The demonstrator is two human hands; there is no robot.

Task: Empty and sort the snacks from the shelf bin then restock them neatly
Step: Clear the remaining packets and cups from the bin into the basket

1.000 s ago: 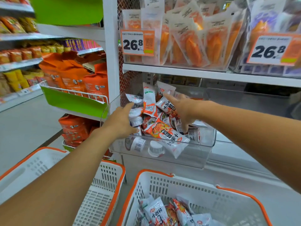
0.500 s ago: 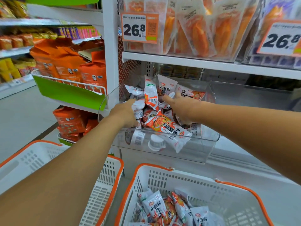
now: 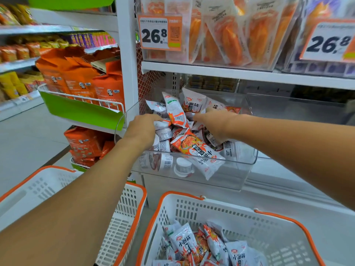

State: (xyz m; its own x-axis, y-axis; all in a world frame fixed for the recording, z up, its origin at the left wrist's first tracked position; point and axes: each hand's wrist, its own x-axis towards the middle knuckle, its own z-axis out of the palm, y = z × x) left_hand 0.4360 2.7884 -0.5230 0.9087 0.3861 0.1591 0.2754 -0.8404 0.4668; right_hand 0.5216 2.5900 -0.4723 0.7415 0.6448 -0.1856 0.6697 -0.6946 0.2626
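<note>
Hands deep in snack bin, both bunching packets.

Left hand [image 3: 143, 129] and right hand [image 3: 215, 124] sit in the clear shelf bin [image 3: 238, 169], fingers curled onto snack packets [image 3: 194, 146] heaped between them; exact pinch pts hidden by knuckles. Packets look light, soft, slick foil w/ crimped ends, so prob. slide easily: best scooped by the handful from under the pile, not by edges. Right basket [image 3: 288, 221] below fingers already holds some; left basket [image 3: 130, 200] shows none.

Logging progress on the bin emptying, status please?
Both hands, left and right, gripping snack packets inside clear shelf bin. Bin still loaded. Right basket partly filled. Nothing blocking.
</note>
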